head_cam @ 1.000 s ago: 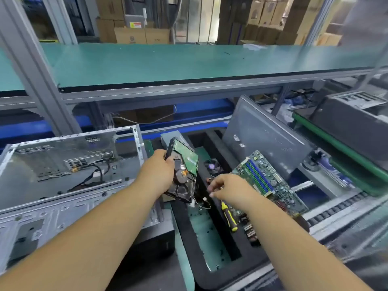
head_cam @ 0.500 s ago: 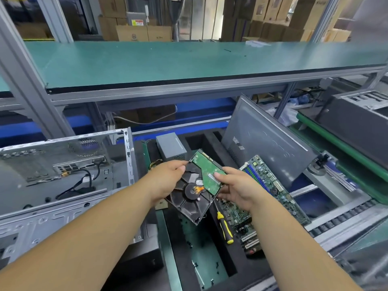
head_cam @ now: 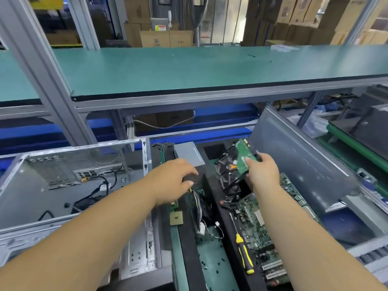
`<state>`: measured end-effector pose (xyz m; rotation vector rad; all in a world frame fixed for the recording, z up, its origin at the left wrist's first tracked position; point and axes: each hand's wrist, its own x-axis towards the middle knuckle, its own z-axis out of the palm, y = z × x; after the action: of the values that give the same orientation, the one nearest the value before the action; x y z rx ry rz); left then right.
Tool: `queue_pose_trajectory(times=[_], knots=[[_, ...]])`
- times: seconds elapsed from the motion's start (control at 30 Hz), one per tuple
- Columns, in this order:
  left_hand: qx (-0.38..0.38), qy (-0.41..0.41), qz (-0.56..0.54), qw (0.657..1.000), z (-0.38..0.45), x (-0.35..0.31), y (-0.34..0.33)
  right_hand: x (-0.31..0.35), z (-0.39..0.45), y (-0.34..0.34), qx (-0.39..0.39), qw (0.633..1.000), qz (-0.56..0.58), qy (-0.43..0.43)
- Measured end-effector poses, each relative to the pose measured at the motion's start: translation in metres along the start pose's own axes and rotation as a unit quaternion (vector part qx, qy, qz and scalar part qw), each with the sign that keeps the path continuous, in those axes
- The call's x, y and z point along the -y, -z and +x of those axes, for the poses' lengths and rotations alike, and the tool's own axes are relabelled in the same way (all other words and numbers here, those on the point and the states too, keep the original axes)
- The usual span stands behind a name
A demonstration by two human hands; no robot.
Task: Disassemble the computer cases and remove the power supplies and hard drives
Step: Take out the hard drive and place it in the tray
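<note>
My right hand (head_cam: 262, 173) grips a hard drive (head_cam: 233, 164), black with a green circuit board, tilted above the black tray's (head_cam: 190, 238) right compartment. My left hand (head_cam: 174, 179) hovers empty with loosely curled fingers over the near end of the grey power supply (head_cam: 189, 153), which lies in the tray's left compartment with its cable bundle (head_cam: 199, 208). The opened grey computer case (head_cam: 63, 185) lies on its side at the left, loose black cables inside it.
A green motherboard (head_cam: 258, 227) and a yellow-handled screwdriver (head_cam: 243, 253) lie in the right compartment. A grey side panel (head_cam: 300, 162) leans at the right. A small CPU chip (head_cam: 176, 218) sits on the tray's left edge. A green shelf (head_cam: 189, 70) overhangs the bench.
The hard drive passed from my left hand to my right hand and moved right and farther away. My left hand let go and now hovers over the power supply.
</note>
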<state>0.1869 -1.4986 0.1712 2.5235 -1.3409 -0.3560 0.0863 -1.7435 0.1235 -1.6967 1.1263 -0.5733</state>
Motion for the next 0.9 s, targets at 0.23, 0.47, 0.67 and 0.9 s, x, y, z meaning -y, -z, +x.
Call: queue_pose_trajectory(times=[0.23, 0.47, 0.67, 0.9], knots=[[-0.029, -0.021, -0.014, 0.999, 0.01, 0.017, -0.005, -0.009, 0.044, -0.021, -0.016, 0.991, -0.131, 0.017], [-0.015, -0.027, -0.033, 0.999, 0.02, 0.021, -0.014, -0.044, 0.067, -0.033, 0.022, 0.994, -0.015, -0.109], [-0.014, -0.024, -0.042, 0.999, 0.026, 0.024, -0.013, -0.047, 0.081, -0.035, 0.058, 0.982, -0.046, -0.176], [-0.017, -0.028, -0.055, 0.998, 0.016, 0.019, -0.005, -0.033, 0.068, -0.034, 0.103, 0.91, -0.376, -0.141]])
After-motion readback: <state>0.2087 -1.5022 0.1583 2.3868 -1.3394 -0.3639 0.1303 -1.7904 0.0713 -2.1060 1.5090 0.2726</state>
